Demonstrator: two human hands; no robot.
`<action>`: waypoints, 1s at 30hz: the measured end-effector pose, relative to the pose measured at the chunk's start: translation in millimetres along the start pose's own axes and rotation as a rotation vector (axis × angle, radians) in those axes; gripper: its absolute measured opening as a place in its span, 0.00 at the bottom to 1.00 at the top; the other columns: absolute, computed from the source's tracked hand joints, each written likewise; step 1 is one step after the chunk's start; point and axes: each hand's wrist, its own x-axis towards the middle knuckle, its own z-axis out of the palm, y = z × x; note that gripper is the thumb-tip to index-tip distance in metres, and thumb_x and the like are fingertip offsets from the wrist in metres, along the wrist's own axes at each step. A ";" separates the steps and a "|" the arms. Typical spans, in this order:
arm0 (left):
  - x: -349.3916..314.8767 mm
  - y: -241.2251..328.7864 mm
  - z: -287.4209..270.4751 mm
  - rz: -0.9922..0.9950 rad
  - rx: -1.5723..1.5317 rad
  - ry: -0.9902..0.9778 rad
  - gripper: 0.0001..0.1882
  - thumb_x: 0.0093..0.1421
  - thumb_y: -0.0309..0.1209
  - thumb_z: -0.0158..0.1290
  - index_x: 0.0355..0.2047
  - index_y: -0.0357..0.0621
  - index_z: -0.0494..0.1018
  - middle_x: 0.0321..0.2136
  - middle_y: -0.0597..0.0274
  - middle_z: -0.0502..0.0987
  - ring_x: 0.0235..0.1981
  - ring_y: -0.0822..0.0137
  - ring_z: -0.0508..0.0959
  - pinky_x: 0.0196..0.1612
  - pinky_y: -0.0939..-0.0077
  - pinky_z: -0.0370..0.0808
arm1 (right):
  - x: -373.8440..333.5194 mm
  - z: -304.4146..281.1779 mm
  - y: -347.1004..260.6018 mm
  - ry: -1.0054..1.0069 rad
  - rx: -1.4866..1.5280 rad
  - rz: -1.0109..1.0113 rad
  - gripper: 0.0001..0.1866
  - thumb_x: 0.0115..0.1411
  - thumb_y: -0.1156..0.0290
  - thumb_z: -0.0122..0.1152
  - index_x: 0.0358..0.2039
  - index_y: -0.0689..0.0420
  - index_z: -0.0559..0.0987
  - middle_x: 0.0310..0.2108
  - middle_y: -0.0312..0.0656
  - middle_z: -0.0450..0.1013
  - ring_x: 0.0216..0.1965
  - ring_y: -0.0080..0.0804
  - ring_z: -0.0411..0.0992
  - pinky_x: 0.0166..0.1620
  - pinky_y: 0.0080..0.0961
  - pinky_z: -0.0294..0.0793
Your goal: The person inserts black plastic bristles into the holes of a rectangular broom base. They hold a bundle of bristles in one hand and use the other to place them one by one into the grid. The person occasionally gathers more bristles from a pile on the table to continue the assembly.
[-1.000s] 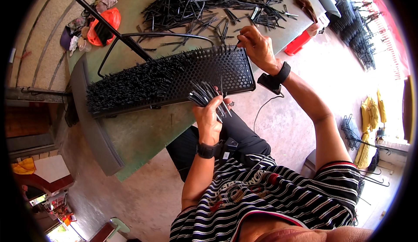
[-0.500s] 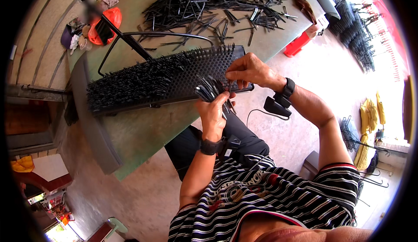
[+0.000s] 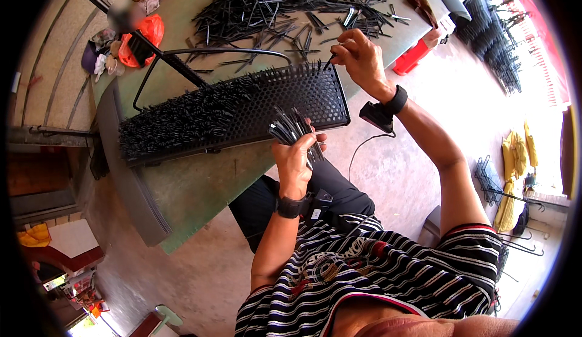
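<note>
A long black perforated panel [image 3: 303, 91] lies across the table, its left part thick with black bristle-like strips [image 3: 188, 115]. The holes at its right part are bare, except for a row of strips along the far edge. Below the panel's near edge my left hand [image 3: 294, 162] is closed around a bundle of thin black strips [image 3: 292, 126], which fan out above the thumb. My right hand [image 3: 359, 61] is at the panel's far right corner, pinching a single black strip [image 3: 329, 62] that points down to the holes.
A large heap of loose black strips [image 3: 273, 3] covers the far side of the table [image 3: 194, 197]. A black metal pole [image 3: 163, 55] with a bent frame rises at the panel's far side. An orange bag [image 3: 151, 30] lies far left; a red container [image 3: 412, 59] stands past the table's right edge.
My right hand has moved away from the bundle, up and to the right, to the panel's far corner with one strip. My left hand stays in place with the bundle.
</note>
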 end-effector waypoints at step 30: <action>5.7 -14.5 13.9 -0.014 -0.001 -0.096 0.12 0.47 0.16 0.59 0.31 0.40 0.71 0.26 0.57 0.78 0.24 0.62 0.80 0.24 0.72 0.76 | -44.5 -7.3 -27.2 -0.688 0.073 0.381 0.11 0.56 0.68 0.62 0.31 0.64 0.80 0.19 0.37 0.74 0.19 0.17 0.70 0.21 0.17 0.68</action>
